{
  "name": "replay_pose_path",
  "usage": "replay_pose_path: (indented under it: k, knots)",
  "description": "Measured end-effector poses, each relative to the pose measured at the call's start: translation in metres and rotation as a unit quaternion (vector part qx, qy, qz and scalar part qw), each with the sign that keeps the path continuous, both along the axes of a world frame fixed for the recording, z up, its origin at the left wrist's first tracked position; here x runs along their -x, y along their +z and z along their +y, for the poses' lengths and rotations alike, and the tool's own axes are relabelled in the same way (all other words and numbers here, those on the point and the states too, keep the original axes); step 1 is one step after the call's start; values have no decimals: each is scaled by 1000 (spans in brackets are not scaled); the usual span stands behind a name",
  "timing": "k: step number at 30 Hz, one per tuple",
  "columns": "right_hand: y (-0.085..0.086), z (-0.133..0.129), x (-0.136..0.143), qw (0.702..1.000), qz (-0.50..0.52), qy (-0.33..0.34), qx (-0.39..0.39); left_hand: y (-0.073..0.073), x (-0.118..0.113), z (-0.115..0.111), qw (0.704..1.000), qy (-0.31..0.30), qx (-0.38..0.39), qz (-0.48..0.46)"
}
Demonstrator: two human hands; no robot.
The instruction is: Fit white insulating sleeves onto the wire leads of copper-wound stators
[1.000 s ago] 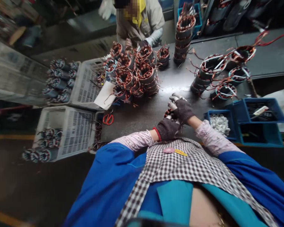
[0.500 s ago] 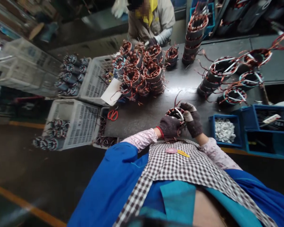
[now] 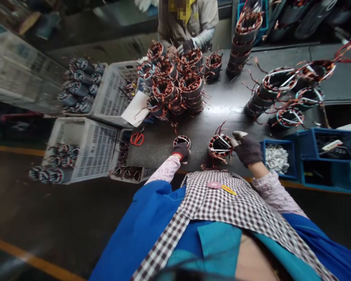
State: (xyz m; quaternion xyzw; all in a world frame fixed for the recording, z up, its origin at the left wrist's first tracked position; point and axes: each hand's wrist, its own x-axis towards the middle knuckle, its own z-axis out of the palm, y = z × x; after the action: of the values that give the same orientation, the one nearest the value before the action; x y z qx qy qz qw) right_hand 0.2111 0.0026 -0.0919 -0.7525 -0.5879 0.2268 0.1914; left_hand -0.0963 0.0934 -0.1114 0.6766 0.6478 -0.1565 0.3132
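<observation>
Two wire-wound motor stators stand near the front edge of the dark table. My left hand [image 3: 181, 150], in a dark glove, is closed around the small left stator [image 3: 181, 139], covering its near side. In front of my apron is the other stator [image 3: 220, 146], with white sleeving across its opening and copper leads sticking out. At that one's right rim, my gloved right hand [image 3: 248, 149] has its fingers curled with pale fingertips together. Whatever lies between them is too small to make out.
Stacked stators [image 3: 190, 86] fill the table's far middle, with more stacks [image 3: 277, 84] at right. Orange-handled scissors [image 3: 137, 138] lie left, near white crates [image 3: 95, 150]. A blue bin [image 3: 277, 158] of white pieces stands right. A co-worker [image 3: 190, 23] sits opposite.
My left hand has left the middle stator and moved left, now holding another stator where none stood before. My right hand has shifted slightly right, staying by the middle stator's rim.
</observation>
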Motion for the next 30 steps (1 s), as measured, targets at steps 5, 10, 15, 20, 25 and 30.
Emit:
replay_pose_path:
  k: [5, 10, 15, 20, 25, 30]
  knots:
    - [15, 43, 13, 986, -63, 99, 119, 41, -5, 7, 993, -57, -91, -44]
    - [21, 50, 27, 960, -190, 190, 83, 72, -74, -15, 945, -282, -89, -143]
    - [12, 48, 26, 982, -66, 177, 3, 65, -118, -25, 915, -398, -47, -42]
    - [1, 43, 12, 993, 104, 1, -63, 52, -106, -30, 900, -413, -69, -120]
    - [6, 39, 25, 995, -50, 32, 77, 49, -87, -52, 922, -329, -128, -159]
    - [6, 33, 56, 981, -143, 132, 22, 54, -78, -57, 947, -248, -131, -155]
